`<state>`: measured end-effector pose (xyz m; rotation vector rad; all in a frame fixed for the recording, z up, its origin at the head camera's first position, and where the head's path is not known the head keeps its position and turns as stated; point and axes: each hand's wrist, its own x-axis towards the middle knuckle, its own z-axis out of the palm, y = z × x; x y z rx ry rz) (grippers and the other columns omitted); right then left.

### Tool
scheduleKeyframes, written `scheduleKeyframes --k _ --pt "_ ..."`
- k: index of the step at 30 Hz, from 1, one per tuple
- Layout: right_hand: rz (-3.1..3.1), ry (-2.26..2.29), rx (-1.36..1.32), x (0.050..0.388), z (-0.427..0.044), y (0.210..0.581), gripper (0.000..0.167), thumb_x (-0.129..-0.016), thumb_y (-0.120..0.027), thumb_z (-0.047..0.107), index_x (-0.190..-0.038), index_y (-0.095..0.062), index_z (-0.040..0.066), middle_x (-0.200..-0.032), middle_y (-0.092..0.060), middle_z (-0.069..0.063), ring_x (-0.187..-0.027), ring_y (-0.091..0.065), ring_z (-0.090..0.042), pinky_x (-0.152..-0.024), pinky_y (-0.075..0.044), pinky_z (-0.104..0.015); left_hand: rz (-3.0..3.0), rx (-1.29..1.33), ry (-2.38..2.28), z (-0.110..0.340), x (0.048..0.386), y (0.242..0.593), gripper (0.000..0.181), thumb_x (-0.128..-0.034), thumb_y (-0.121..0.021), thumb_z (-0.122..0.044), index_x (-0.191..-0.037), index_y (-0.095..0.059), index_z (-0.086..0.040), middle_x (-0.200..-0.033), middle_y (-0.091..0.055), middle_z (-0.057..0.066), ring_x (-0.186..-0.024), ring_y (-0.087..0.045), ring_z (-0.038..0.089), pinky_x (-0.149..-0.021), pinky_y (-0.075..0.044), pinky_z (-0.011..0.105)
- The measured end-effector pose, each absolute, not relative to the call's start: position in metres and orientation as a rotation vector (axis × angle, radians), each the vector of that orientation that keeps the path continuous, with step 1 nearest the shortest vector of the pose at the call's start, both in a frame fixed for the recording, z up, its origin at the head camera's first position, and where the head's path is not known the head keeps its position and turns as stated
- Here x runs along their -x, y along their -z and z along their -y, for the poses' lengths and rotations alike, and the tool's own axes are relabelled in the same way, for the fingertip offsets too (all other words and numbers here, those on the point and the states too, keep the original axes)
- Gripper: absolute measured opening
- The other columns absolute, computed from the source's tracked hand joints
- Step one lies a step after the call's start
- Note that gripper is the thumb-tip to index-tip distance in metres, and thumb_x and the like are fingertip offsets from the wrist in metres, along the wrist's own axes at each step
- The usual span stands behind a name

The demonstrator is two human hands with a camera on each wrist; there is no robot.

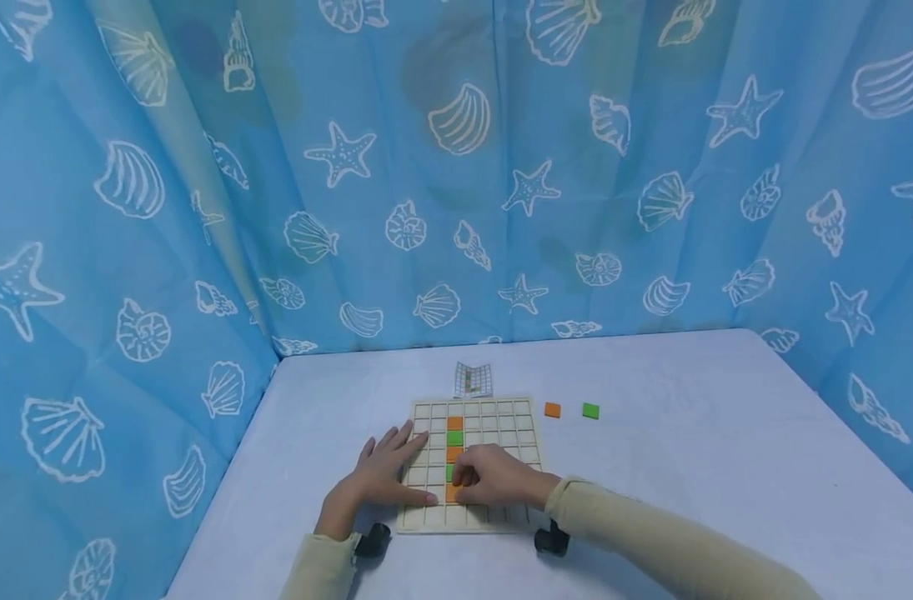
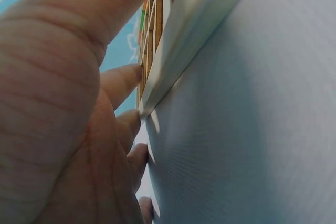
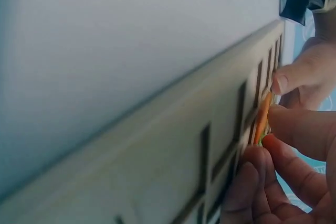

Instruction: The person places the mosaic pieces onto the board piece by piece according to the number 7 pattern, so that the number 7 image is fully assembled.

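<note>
A pale wooden grid board (image 1: pixel 501 423) lies on the white table. In one column, orange and green square tiles alternate, from an orange tile (image 1: pixel 454 423) at the far end towards the near side. My right hand (image 1: pixel 497 477) holds the nearest orange tile (image 3: pixel 261 119) with thumb and fingers, at its cell; whether it lies flat is hard to tell. Partly behind those fingers is a green tile (image 1: pixel 449 473). With fingers spread, my left hand (image 1: pixel 381 475) rests on the board's left edge, its thumb pointing towards the held tile.
Right of the board lie a loose orange tile (image 1: pixel 552 410) and a loose green tile (image 1: pixel 591 411). A small creased card (image 1: pixel 474 380) printed with a grid stands or lies behind the board. Blue shell-patterned curtains (image 1: pixel 396 275) border the white table (image 1: pixel 689 442).
</note>
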<state>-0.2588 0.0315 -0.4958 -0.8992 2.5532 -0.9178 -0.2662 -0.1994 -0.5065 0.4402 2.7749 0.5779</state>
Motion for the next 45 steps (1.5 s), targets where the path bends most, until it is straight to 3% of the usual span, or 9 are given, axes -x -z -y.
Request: scheduleKeyframes --k 6,15,24,35,39,45 --pt "-2.491 1.04 0.903 0.259 -0.044 0.497 0.009 -0.087 -0.075 0.017 -0.095 -0.072 0.014 -0.084 -0.065 0.012 -0.075 -0.059 -0.001 -0.069 -0.052 -0.02 -2.737 -0.46 -0.609 0.198 0.259 0.513 0.107 -0.0685 -0.079 -0.066 -0.155 -0.034 -0.023 -0.166 -0.017 0.01 -0.153 -0.013 0.038 -0.12 -0.006 0.066" --pt "-2.628 1.093 0.89 0.288 -0.08 0.47 0.016 -0.091 -0.072 0.016 -0.105 -0.071 0.008 -0.093 -0.069 0.003 -0.082 -0.063 -0.01 -0.071 -0.054 -0.026 -2.769 -0.463 -0.603 0.199 0.263 0.507 0.107 -0.0679 -0.08 -0.065 -0.155 -0.034 -0.024 -0.166 -0.018 0.009 -0.153 -0.013 0.037 -0.121 -0.007 0.064" --pt "-2.775 1.099 0.613 0.32 -0.141 0.473 0.019 -0.088 -0.074 0.013 -0.104 -0.071 0.004 -0.089 -0.068 -0.002 -0.078 -0.061 -0.013 -0.069 -0.052 -0.03 -2.77 -0.474 -0.587 0.199 0.264 0.506 0.107 -0.0676 -0.08 -0.065 -0.155 -0.034 -0.023 -0.166 -0.019 0.009 -0.153 -0.014 0.037 -0.121 -0.008 0.063" --pt "-2.854 1.09 0.214 0.346 -0.22 0.493 0.029 -0.089 -0.073 0.02 -0.114 -0.07 0.004 -0.11 -0.068 -0.013 -0.097 -0.058 -0.026 -0.086 -0.054 -0.041 -2.763 -0.462 -0.575 0.198 0.268 0.505 0.108 -0.0675 -0.079 -0.067 -0.155 -0.033 -0.025 -0.167 -0.017 0.007 -0.153 -0.012 0.036 -0.122 -0.006 0.062" --pt "-2.775 1.092 0.13 0.346 -0.232 0.5 0.038 -0.085 -0.077 0.022 -0.117 -0.068 0.004 -0.118 -0.065 -0.016 -0.103 -0.057 -0.028 -0.089 -0.053 -0.043 -2.77 -0.457 -0.572 0.199 0.269 0.505 0.108 -0.0683 -0.079 -0.067 -0.156 -0.032 -0.026 -0.167 -0.016 0.006 -0.154 -0.011 0.035 -0.122 -0.005 0.062" --pt "-2.786 1.016 0.088 0.347 -0.231 0.504 0.038 -0.083 -0.078 0.022 -0.116 -0.068 0.004 -0.114 -0.064 -0.016 -0.101 -0.056 -0.028 -0.09 -0.053 -0.044 -2.767 -0.441 -0.591 0.2 0.267 0.503 0.108 -0.0683 -0.079 -0.067 -0.156 -0.032 -0.025 -0.167 -0.016 0.007 -0.154 -0.011 0.035 -0.122 -0.005 0.062"
